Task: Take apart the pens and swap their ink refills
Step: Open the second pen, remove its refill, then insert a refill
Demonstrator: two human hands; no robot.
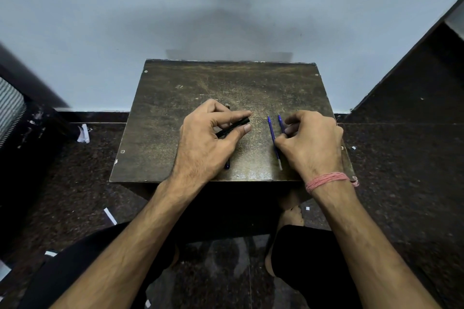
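My left hand point(208, 138) pinches a black pen barrel point(233, 127) between thumb and fingers, just above the small worn table point(175, 113). A dark blue pen part point(227, 164) pokes out from under that hand near the table's front edge. Two blue ink refills lie side by side to the right: the longer refill point(272, 134) runs toward the front edge, and the second refill point(281, 123) lies partly under my fingers. My right hand point(313, 143) rests over them with thumb and fingertips closing on the second refill. What else lies beneath my hands is hidden.
The table stands against a pale wall point(226, 20). Dark speckled floor point(401, 170) surrounds it, with scraps of white paper point(84, 133) to the left. A dark slanted panel point(414, 78) rises at the right. My knees and feet are below the table's front edge.
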